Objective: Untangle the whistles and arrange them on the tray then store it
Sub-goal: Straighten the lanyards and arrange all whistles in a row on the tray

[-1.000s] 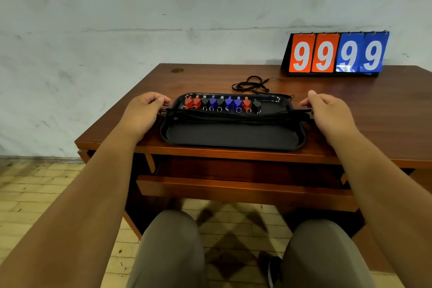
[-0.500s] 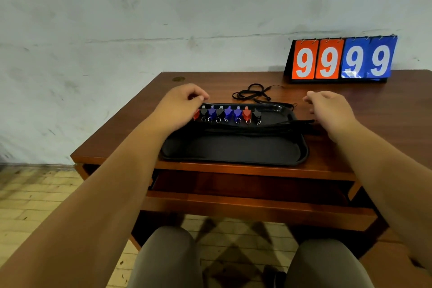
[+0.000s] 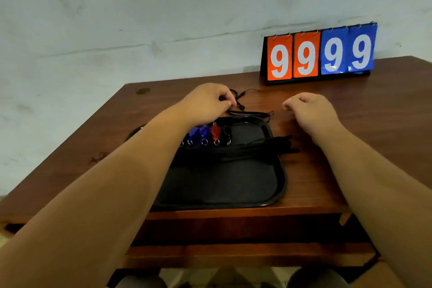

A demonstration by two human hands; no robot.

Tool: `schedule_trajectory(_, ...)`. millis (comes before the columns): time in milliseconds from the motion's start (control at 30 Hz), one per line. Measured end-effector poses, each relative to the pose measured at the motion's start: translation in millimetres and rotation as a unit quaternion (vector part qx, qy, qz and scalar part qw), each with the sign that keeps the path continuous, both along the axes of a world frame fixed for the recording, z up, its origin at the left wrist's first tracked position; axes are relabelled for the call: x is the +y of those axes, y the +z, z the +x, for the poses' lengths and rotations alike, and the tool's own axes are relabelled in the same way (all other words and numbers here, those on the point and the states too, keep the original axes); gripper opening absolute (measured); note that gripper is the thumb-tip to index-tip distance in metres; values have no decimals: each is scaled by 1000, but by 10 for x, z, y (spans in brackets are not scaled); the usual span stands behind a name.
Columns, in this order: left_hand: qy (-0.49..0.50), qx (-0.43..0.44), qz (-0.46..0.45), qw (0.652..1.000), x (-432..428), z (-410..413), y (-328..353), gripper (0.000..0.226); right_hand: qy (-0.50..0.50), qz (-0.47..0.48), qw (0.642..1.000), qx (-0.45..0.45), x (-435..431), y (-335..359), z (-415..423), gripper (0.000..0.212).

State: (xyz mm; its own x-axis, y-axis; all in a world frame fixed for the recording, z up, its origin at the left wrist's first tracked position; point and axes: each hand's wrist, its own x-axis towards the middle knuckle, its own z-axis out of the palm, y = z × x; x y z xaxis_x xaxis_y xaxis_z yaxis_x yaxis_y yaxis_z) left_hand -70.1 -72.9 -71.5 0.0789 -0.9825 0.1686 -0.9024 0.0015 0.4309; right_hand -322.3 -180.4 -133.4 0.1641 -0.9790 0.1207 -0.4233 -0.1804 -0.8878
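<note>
Because one lanyard [image 3: 250, 113] is lying outside the tray [image 3: 281, 184], left hand [image 3: 205, 103] is pinching it, right hand [image 3: 311, 112] hovering loosely curled, empty

This looks like a plain back room or office tied to sport rather than a home. A flip scoreboard [image 3: 319, 54] with orange and blue cards, all showing 9, stands at the far edge of a dark wooden worktop [image 3: 350, 105]. Behind the scoreboard rises a bare whitewashed wall [image 3: 163, 7], stained and cracked. In front of the scoreboard, nearer the person, a black tray [image 3: 279, 184] holds blue, red and black whistles [image 3: 203, 132] in a row. A wooden drawer [image 3: 233, 255] shows lower down.
</note>
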Motion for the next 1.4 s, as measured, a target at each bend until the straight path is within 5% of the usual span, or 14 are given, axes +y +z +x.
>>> schedule_trajectory(233,-9,-139,23,990,-772,-59,-160,36,30,-11,999,3,-86,-43,-39,24)
schedule_trajectory(367,3,-198,68,978,-975,-68,-212,25,31,-15,999,7,-134,-72,-22,24)
schedule_trajectory(533,22,-172,38,984,-1035,-67,-249,14,24,-22,999,-9,-152,-61,-5,23)
schedule_trajectory(633,-13,-85,11,996,-1005,-179,-170,7,40,-26,998,-38,-118,-37,1,17)
schedule_trajectory(800,-88,-24,-19,996,-856,-556,43,8,116,-56,990,-50,-16,-21,21,44)
schedule_trajectory(967,-112,-21,-15,993,-761,-742,102,8,85,-81,990,-77,10,6,-7,16)
schedule_trajectory(1400,-46,9,-2,999,-373,-342,106,16,-62,-36,997,-38,-100,-8,-87,23)
